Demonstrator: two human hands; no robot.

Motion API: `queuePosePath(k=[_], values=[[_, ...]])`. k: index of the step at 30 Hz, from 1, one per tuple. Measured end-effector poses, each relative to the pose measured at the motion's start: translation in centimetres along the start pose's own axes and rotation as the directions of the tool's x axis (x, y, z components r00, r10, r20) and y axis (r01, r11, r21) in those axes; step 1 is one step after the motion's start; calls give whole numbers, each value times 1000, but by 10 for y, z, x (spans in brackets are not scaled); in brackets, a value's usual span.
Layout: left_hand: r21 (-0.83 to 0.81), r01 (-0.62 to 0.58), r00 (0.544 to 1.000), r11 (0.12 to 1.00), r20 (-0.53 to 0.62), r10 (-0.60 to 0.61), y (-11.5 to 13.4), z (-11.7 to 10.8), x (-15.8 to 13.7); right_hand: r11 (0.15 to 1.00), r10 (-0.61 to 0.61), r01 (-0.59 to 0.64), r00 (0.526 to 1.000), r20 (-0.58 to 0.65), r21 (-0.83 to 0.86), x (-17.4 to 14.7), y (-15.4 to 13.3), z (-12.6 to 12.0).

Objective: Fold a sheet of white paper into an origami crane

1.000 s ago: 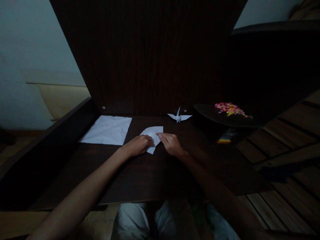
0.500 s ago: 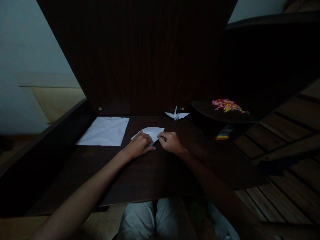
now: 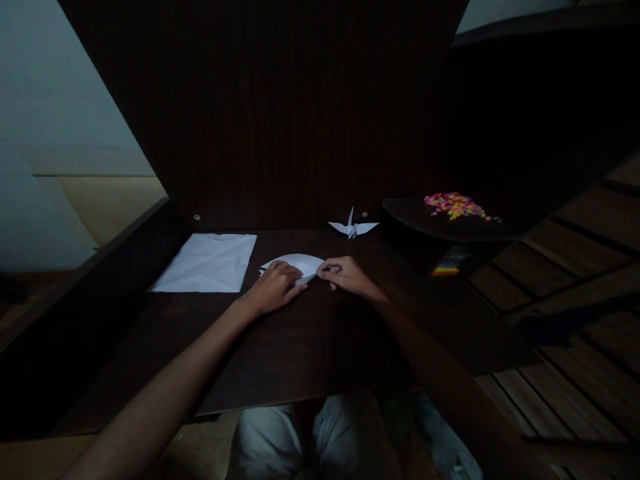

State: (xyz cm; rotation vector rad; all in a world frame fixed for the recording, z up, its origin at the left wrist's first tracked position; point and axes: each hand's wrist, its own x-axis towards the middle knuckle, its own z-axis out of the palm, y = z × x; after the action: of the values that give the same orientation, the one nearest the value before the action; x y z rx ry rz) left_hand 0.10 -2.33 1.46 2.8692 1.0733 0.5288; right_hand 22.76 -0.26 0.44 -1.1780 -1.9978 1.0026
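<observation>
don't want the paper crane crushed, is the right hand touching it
Apart. The head view shows a strip of dark tabletop between the right hand and the paper crane beyond it.

The left forearm slants in over the tabletop's front edge, ending in a left hand laid palm down, its fingers slightly bent and its thumb pointing toward the other hand. The right forearm slants in from the opposite side to a right hand whose thumb and index finger pinch together, another finger bent beneath. Both forearms are bare, and the legs show below the front edge.
</observation>
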Motion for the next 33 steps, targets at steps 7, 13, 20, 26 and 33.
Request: queuePosePath(k=[7,13,20,26,33], values=[[22,14,1000,1000,-20,-13,-3,0,0,999,-9,6,997,83,43,1,5,-8],[35,-4,999,999,-36,5,-3,3,-2,993,-82,96,981,177,-71,1,11,-21],[122,12,995,992,-103,1,3,7,1,971,-206,219,970,132,-93,1,16,-21],[166,47,993,985,-119,-27,6,9,2,943,-277,293,954,119,-156,2,17,-18],[148,63,986,987,-165,-38,7,12,1,961,-238,250,965,111,-116,0,17,-25]])
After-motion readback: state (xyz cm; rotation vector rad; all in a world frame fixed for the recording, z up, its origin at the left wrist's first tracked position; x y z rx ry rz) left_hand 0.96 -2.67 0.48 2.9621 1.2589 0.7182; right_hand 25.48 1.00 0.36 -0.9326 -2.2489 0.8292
